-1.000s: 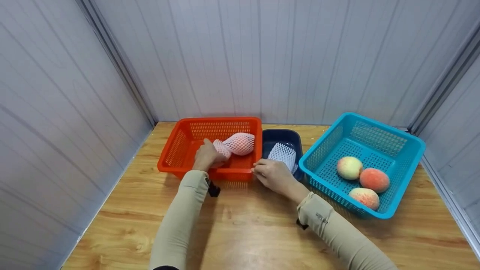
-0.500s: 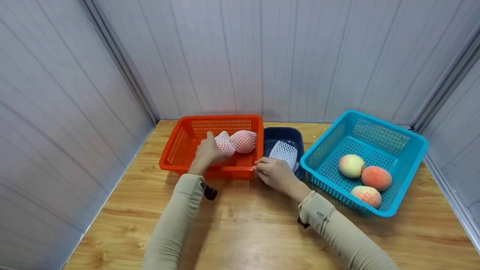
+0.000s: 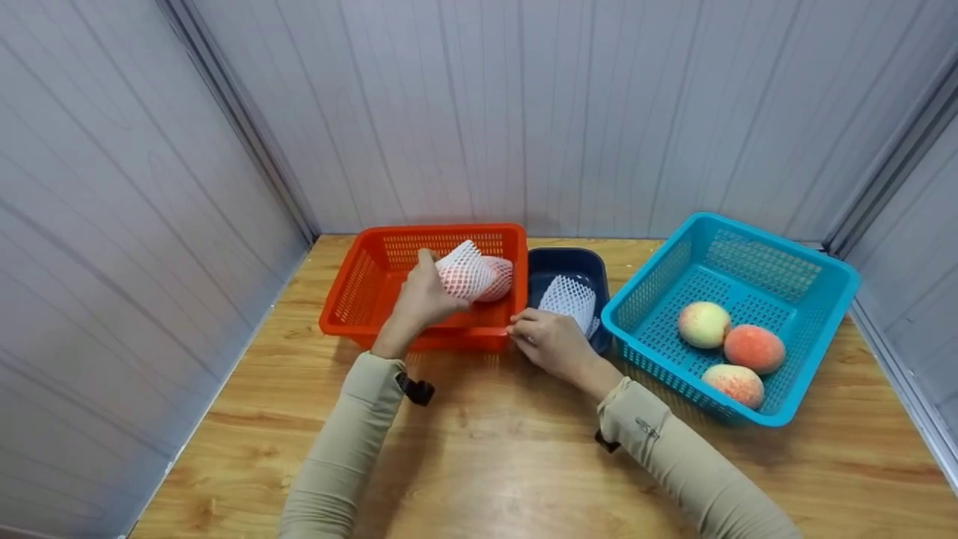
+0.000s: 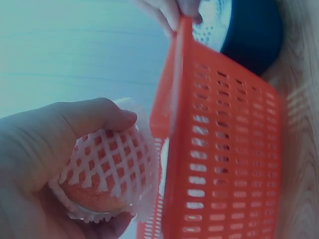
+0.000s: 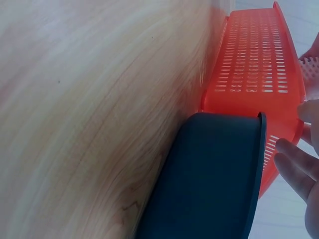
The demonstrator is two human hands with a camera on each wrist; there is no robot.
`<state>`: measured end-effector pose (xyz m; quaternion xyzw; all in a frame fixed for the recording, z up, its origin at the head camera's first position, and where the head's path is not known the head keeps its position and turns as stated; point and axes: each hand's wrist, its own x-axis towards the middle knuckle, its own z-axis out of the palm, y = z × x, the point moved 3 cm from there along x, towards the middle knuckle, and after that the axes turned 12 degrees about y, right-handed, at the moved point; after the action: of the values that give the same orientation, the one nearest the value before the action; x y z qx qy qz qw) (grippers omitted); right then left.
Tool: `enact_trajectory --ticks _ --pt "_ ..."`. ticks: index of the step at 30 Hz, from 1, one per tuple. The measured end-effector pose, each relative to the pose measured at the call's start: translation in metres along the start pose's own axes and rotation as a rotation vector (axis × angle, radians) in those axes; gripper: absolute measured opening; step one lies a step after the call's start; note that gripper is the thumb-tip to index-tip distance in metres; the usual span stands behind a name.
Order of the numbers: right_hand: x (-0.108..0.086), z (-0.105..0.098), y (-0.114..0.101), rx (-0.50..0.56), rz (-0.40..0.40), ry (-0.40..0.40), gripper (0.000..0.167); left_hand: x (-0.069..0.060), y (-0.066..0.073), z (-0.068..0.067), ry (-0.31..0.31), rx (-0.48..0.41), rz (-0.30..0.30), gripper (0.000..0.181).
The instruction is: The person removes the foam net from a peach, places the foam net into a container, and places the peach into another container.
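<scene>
My left hand (image 3: 424, 298) grips a peach in a white foam net (image 4: 112, 162), thumb on one side and fingers round the other. It holds this peach over the orange basket (image 3: 359, 329), above the near rim. Behind it, a second netted peach (image 3: 500, 278) lies in the basket, partly hidden. My right hand (image 3: 554, 343) pinches the basket's rim at the near right corner; in the right wrist view its thumb and fingers (image 5: 296, 167) lie on either side of that rim.
A dark blue tray (image 3: 603, 281) with white foam nets (image 3: 569, 299) stands right of the orange basket. Farther right, a turquoise basket (image 3: 819, 329) holds a yellowish peach (image 3: 703, 325), a red peach (image 3: 754, 349) and a speckled peach (image 3: 735, 385). Panel walls (image 3: 479, 112) enclose the wooden table (image 3: 479, 464).
My left hand has lifted the netted peach up from inside the orange basket and moved slightly right, now covering part of the other netted peach. My right hand stays at the basket's corner.
</scene>
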<state>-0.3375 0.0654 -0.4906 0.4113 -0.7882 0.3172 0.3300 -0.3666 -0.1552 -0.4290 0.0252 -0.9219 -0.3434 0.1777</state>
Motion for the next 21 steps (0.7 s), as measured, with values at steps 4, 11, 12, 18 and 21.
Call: enact_trajectory --ticks 4,11,12,18,21 --pt "0.001 -0.001 -0.003 -0.022 0.010 -0.005 0.013 -0.006 0.010 -0.003 0.033 -0.002 0.073 0.090" --pt "-0.001 -0.001 -0.007 -0.079 -0.008 0.057 0.012 -0.016 0.022 -0.007 0.077 -0.053 0.193 0.090" --pt "-0.002 -0.001 -0.008 -0.082 -0.006 0.069 0.012 -0.018 0.022 -0.007 0.074 -0.075 0.210 0.089" --pt "-0.005 0.000 -0.008 -0.068 -0.014 0.108 0.011 -0.029 0.020 -0.003 0.074 -0.180 0.288 0.092" --pt "-0.004 0.000 -0.009 -0.067 -0.033 0.097 0.015 -0.034 0.020 -0.004 0.098 -0.196 0.313 0.090"
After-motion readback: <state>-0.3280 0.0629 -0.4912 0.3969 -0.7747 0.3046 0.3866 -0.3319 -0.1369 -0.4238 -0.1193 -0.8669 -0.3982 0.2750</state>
